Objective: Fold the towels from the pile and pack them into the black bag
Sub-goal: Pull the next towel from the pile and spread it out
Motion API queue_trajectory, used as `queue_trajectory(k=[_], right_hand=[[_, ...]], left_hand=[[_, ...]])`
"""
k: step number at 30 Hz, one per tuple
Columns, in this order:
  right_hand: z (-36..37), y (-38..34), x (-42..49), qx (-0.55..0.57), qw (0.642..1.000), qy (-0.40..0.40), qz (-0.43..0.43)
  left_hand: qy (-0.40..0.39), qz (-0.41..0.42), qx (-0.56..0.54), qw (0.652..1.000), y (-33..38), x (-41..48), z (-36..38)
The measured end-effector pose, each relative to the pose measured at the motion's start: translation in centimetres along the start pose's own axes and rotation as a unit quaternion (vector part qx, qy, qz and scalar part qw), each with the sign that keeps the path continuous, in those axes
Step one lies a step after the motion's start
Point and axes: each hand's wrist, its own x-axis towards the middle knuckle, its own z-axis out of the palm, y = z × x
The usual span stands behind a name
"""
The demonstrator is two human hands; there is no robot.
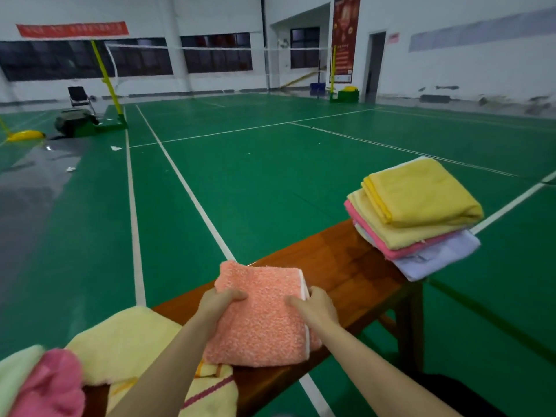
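Note:
A folded salmon-orange towel (264,320) lies on the wooden bench (340,266) in front of me. My left hand (219,300) grips its left edge with curled fingers, and my right hand (313,303) grips its right edge beside the white border. At the bench's far right end sits a stack of folded towels (418,218), yellow on top, then pink and pale lilac. An unfolded pile (99,365) of pale yellow, pink and light green towels lies at the lower left. No black bag is plainly visible; a dark shape (451,392) shows at the bottom right.
The bench stands on a green badminton court with white lines. A yellow net post (105,76), a black chair (78,97) and a dark bundle (73,121) stand far off at the left. Bare bench surface lies between the orange towel and the folded stack.

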Motion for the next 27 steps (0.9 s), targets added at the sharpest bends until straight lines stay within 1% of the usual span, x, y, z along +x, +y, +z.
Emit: queue_trajectory(k=[2,4,7,9,11,13,15,16,17,18,19,20,21,22,23,25,26,27], right_hand=[[-1.3,-0.9,-0.2,0.034,0.999,-0.005,-0.038],[-3.9,-2.6,0.1,0.049,0.995,0.022,-0.085],[-10.6,-6.1,1.1,0.046,0.981,0.107,-0.155],[-16.1,-8.6,1.5,0.038,0.965,0.167,-0.201],[-21.6,-10.5,1.7,0.004,0.946,0.220,-0.237],[-26.4,-11.4,2.2,-0.036,0.929,0.269,-0.250],[-30.2,-10.9,3.7,-0.066,0.913,0.319,-0.244],[-31.6,-10.2,4.7,-0.085,0.905,0.345,-0.232],[-32.6,-9.1,6.0,-0.115,0.899,0.367,-0.209],[-33.2,-8.0,7.4,-0.160,0.898,0.372,-0.171],[-33.4,-6.8,8.9,-0.216,0.901,0.354,-0.125],[-33.1,-5.6,10.3,-0.271,0.904,0.320,-0.084],[-32.5,-4.8,11.5,-0.314,0.902,0.290,-0.066],[-31.7,-4.3,12.4,-0.345,0.894,0.276,-0.071],[-30.9,-4.0,13.0,-0.377,0.879,0.275,-0.096],[-29.5,-3.8,13.7,-0.446,0.835,0.280,-0.159],[-29.1,-3.7,13.9,-0.469,0.822,0.270,-0.178],[-29.0,-3.6,14.0,-0.476,0.822,0.254,-0.182]], left_hand=[[-0.005,0.045,-0.052,0.998,1.4,-1.0,0.5],[-0.034,0.087,-0.104,0.990,3.7,-2.2,1.5],[-0.095,0.138,-0.182,0.969,8.2,-3.8,4.3],[-0.139,0.165,-0.243,0.946,11.4,-4.0,7.3],[-0.178,0.186,-0.286,0.923,14.8,-4.0,11.2],[-0.211,0.191,-0.305,0.909,17.9,-4.0,15.7],[-0.234,0.194,-0.313,0.900,20.3,-3.5,20.2],[-0.228,0.200,-0.303,0.903,21.1,-3.0,22.3],[-0.206,0.211,-0.271,0.916,21.7,-2.3,24.2],[-0.173,0.223,-0.214,0.935,21.9,-1.5,25.8],[-0.134,0.233,-0.131,0.954,21.7,-0.7,27.1],[-0.093,0.237,-0.040,0.966,21.4,-0.1,28.0],[-0.061,0.240,0.029,0.969,21.0,0.4,28.5],[-0.047,0.250,0.065,0.965,20.7,0.9,28.9],[-0.040,0.267,0.084,0.959,20.4,1.4,29.1],[-0.017,0.317,0.132,0.939,20.0,1.9,29.2],[0.006,0.356,0.167,0.920,19.9,1.9,29.0],[0.033,0.411,0.194,0.890,19.8,1.9,28.8]])
